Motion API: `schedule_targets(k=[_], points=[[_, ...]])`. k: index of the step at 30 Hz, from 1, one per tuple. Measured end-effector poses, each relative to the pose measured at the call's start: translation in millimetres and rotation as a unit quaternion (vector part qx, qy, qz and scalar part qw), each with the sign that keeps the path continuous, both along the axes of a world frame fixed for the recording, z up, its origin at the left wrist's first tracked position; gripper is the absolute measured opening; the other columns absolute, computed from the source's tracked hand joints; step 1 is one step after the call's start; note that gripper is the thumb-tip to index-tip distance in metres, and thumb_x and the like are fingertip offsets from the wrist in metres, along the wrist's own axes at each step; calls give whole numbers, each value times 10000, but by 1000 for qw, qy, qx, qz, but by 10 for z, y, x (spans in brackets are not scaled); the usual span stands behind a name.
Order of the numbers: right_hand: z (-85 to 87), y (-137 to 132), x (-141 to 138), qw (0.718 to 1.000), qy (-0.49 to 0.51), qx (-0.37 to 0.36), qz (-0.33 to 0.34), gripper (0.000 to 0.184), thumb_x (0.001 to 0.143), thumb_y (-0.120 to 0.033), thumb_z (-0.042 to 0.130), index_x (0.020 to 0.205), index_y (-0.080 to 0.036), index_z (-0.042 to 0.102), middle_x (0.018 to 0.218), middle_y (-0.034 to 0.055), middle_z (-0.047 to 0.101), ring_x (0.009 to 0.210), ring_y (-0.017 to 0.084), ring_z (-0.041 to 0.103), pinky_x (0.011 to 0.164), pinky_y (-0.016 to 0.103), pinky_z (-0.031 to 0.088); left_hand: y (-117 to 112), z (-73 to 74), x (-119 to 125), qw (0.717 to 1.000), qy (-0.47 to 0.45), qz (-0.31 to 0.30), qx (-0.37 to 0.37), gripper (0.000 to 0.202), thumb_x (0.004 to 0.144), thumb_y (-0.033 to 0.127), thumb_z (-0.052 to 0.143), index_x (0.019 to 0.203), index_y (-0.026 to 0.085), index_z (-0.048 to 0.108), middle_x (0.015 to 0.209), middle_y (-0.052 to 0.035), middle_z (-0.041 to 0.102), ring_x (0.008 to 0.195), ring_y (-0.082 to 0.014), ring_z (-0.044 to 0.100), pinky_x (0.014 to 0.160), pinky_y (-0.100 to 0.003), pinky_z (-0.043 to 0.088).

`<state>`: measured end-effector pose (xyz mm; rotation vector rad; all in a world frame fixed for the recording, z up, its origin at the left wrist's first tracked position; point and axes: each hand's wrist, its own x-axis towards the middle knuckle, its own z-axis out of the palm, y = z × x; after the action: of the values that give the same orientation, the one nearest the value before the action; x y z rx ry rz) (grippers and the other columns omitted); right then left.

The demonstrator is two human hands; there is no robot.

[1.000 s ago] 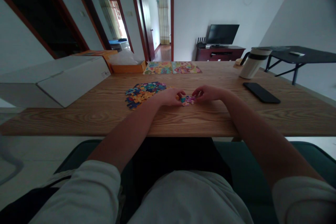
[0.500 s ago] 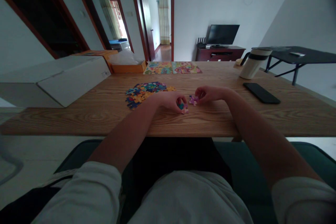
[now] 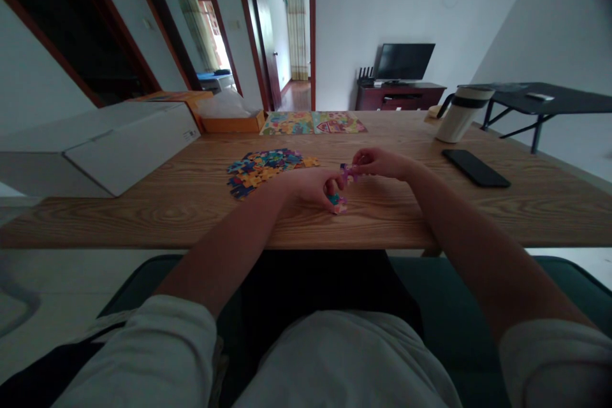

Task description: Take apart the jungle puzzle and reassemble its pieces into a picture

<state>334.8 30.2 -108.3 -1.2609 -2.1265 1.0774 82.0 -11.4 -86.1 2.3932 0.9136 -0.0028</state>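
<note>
My left hand (image 3: 310, 186) rests on the wooden table (image 3: 430, 210) with its fingers curled around a small teal and pink puzzle piece (image 3: 337, 203). Just beyond it, my right hand (image 3: 380, 162) is raised slightly and pinches a purple puzzle piece (image 3: 347, 171) at its fingertips. The two pieces are apart, a short gap between them. A heap of loose colourful puzzle pieces (image 3: 262, 167) lies to the left of my left hand.
A flat puzzle picture board (image 3: 313, 122) lies at the table's far edge, beside an orange box (image 3: 232, 120). A large white carton (image 3: 100, 143) fills the left side. A white mug (image 3: 461, 116) and a black phone (image 3: 475, 168) sit on the right.
The joined pieces have been pulled apart: my left hand drew the teal piece toward me, and my right hand lifted the purple piece up and slightly away.
</note>
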Motion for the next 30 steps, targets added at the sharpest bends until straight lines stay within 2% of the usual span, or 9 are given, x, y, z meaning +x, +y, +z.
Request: schedule_targets(k=[4, 11, 19, 22, 25, 27, 30], points=[[-43, 0, -89, 1000, 0, -1, -19, 384, 733, -495, 813, 905, -199, 640, 847, 55, 742, 746, 169, 648, 623, 275, 455, -41, -40, 71, 999, -20, -17, 29, 620, 672, 546, 824, 1158, 221, 618, 1070, -46, 715, 866, -173, 657, 756, -282, 468], [-63, -27, -148, 999, -21, -4, -34, 318, 773, -452, 792, 918, -202, 661, 910, 74, 759, 815, 189, 677, 665, 279, 492, 31, -52, 26, 999, -10, -37, 16, 599, 633, 399, 862, 1154, 219, 628, 1056, -35, 712, 934, -193, 666, 782, -281, 481], [-108, 53, -77, 999, -30, 11, -28, 348, 767, -477, 779, 941, -197, 668, 895, 67, 754, 817, 188, 669, 693, 282, 487, 50, -95, 9, 999, -35, -38, 4, 624, 627, 423, 858, 1151, 195, 605, 1033, -48, 699, 899, -183, 655, 766, -275, 489], [-100, 45, -88, 999, -28, 19, -29, 338, 774, -475, 774, 952, -199, 693, 893, 63, 752, 812, 186, 662, 686, 279, 486, 101, -91, -20, 998, -51, -6, 31, 539, 717, 455, 792, 1157, 194, 623, 1061, -58, 696, 876, -175, 647, 754, -274, 492], [-84, 22, -120, 999, -20, 34, -19, 274, 809, -414, 745, 985, -205, 722, 913, 58, 751, 808, 181, 654, 700, 284, 498, 175, -74, -65, 989, -54, 67, 117, 413, 827, 439, 684, 1150, 185, 644, 1110, -79, 694, 899, -189, 644, 792, -298, 489], [-80, 15, -140, 999, -16, 48, -14, 234, 828, -367, 721, 994, -203, 731, 913, 55, 750, 803, 177, 651, 723, 293, 507, 198, -56, -86, 981, -45, 97, 163, 369, 845, 391, 658, 1141, 172, 656, 1114, -92, 695, 929, -206, 645, 823, -313, 484], [-94, 37, -144, 998, -19, 61, -21, 195, 826, -333, 713, 965, -197, 733, 915, 52, 753, 810, 175, 655, 759, 300, 519, 151, -26, -74, 989, -22, 67, 132, 392, 787, 388, 732, 1124, 198, 674, 1100, -69, 701, 955, -210, 645, 831, -302, 478]])
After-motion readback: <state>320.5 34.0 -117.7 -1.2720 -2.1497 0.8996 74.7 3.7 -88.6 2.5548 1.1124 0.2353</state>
